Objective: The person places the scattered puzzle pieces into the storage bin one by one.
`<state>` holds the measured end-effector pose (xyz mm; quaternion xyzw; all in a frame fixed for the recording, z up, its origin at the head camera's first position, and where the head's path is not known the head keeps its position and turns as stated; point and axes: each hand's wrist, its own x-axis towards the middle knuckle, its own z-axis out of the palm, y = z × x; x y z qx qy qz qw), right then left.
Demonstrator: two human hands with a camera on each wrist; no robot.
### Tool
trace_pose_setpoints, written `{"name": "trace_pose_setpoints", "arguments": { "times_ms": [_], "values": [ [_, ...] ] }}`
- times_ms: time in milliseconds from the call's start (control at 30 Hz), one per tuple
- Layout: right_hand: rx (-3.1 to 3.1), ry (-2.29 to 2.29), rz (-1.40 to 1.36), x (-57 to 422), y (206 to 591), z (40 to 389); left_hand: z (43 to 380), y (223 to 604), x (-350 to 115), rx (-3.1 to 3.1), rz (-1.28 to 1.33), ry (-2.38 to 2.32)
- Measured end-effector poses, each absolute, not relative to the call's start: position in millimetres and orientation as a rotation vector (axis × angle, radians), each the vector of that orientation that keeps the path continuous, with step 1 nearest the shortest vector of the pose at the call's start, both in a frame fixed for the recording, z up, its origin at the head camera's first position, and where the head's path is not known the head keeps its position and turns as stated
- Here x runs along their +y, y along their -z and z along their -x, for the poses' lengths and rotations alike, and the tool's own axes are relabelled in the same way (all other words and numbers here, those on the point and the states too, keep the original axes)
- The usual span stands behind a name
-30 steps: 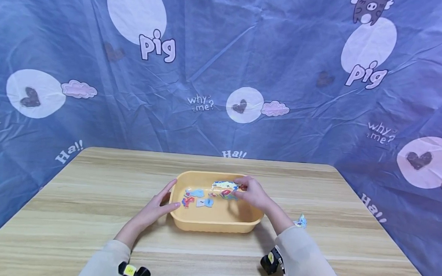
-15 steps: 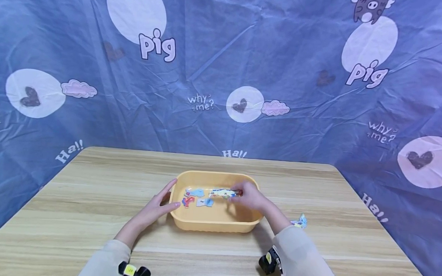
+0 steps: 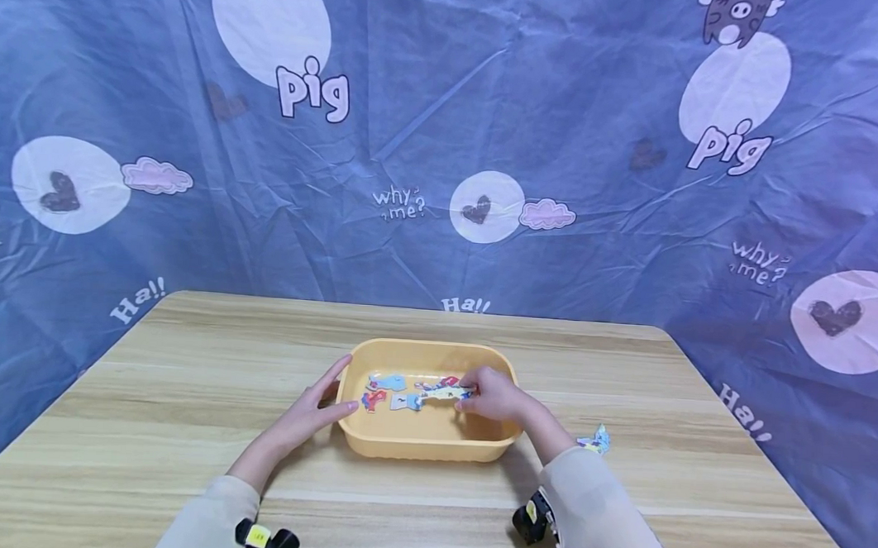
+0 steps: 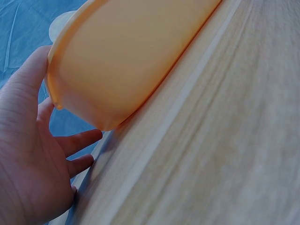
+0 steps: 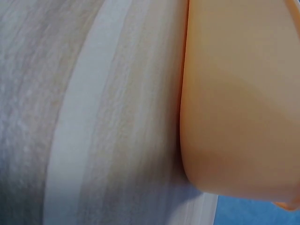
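In the head view, a yellow plastic basin (image 3: 430,450) stands on the table with several flat printed puzzle pieces inside. My left hand (image 3: 301,416) holds the basin's left end, thumb on the rim. In the left wrist view, the remaining fingers of that hand (image 4: 35,154) lie outside the wall. Inside the basin, my right hand (image 3: 494,394) pinches a whitish-yellow puzzle piece (image 3: 443,393) by its right end. Behind it lies a red and blue piece (image 3: 449,381), partly covered. Further left are a light blue piece (image 3: 386,383), a red one (image 3: 373,400) and a white-and-blue one (image 3: 406,402).
A blue and yellow printed piece (image 3: 596,439) lies on the wooden table (image 3: 179,393), right of the basin and beside my right sleeve. A blue patterned cloth (image 3: 431,141) hangs behind the table. The right wrist view shows only the basin's outer wall (image 5: 239,103), tabletop and some cloth.
My right hand has brought the whitish-yellow puzzle piece from the basin's far side toward its middle, nearer to me. The left hand and the basin have stayed put.
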<state>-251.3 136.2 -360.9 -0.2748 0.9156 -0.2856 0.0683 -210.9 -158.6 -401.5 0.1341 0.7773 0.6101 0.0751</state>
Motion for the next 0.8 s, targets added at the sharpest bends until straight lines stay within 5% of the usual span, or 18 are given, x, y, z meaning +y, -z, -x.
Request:
{"name": "trace_pose_setpoints", "arguments": {
  "times_ms": [800],
  "values": [
    [2.852, 0.612, 0.719, 130.2, 355.0, 246.8, 199.9, 379.3, -153.4, 2.342, -0.419, -1.812]
  ]
}}
